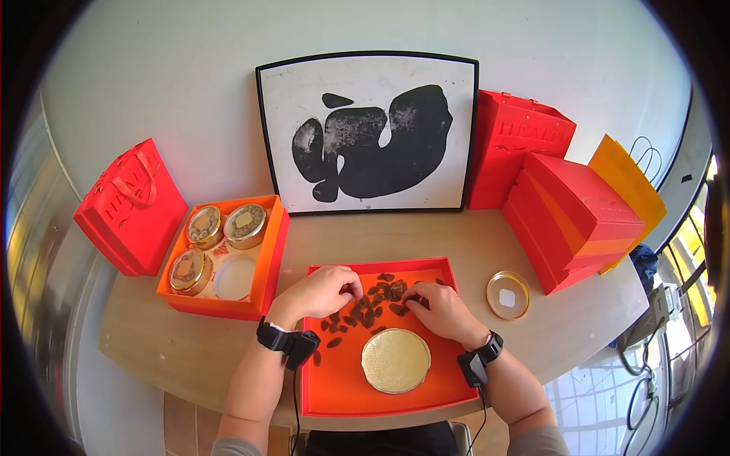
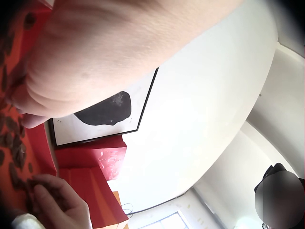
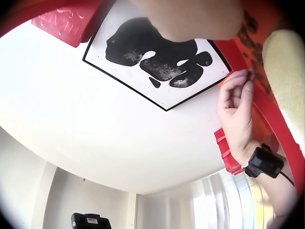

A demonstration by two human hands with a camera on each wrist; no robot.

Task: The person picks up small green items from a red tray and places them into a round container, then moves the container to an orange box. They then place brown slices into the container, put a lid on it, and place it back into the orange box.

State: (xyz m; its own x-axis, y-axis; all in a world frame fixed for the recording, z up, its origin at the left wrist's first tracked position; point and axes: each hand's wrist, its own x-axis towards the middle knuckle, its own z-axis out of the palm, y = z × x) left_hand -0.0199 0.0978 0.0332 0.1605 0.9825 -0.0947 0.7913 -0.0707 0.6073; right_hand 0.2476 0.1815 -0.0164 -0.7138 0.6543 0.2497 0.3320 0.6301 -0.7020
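Many dark brown dried pieces (image 1: 370, 304) lie scattered over the far half of a shallow orange-red tray (image 1: 342, 391). My left hand (image 1: 328, 290) is over the tray's far left part, fingers curled; in the right wrist view, the left hand (image 3: 237, 112) pinches a small dark piece at its fingertips. My right hand (image 1: 443, 310) reaches in from the right, with thumb and forefinger on a dark piece beside the thickest cluster. In the left wrist view the right hand (image 2: 62, 202) shows bent fingers. Nearer me in the tray stands a round container (image 1: 396, 361) with a pale gold top.
At left, an orange box (image 1: 277, 254) holds three lidded round jars (image 1: 245, 226) and one bare round slot. A clear gold-rimmed lid (image 1: 508, 296) lies right of the tray. Red bags (image 1: 133, 209), stacked red boxes (image 1: 566, 220) and a framed picture (image 1: 369, 137) stand behind.
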